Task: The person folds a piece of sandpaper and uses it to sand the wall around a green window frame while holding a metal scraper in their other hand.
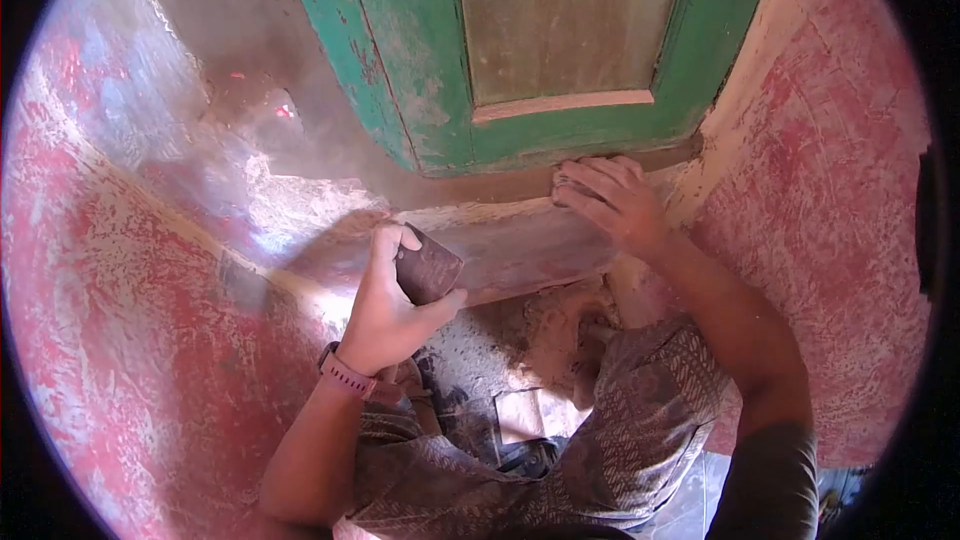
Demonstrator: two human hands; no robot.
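Note:
A dark reddish-brown flat block [430, 265] is held in my left hand [385, 305], with the thumb and fingers around its edges, just in front of the ledge below the window. A strapped band [347, 376] circles the left wrist. My right hand [607, 202] rests on the sill [480, 212] under the lower right part of the green frame [560, 132], its fingers bent over the edge. Whether anything lies beneath those fingers is hidden.
Red, scraped walls [820, 230] stand on both sides. Bare grey and whitish plaster [300, 202] shows left of the green frame. Below are my patterned clothing [640, 410], a dusty floor and a pale square piece [519, 416].

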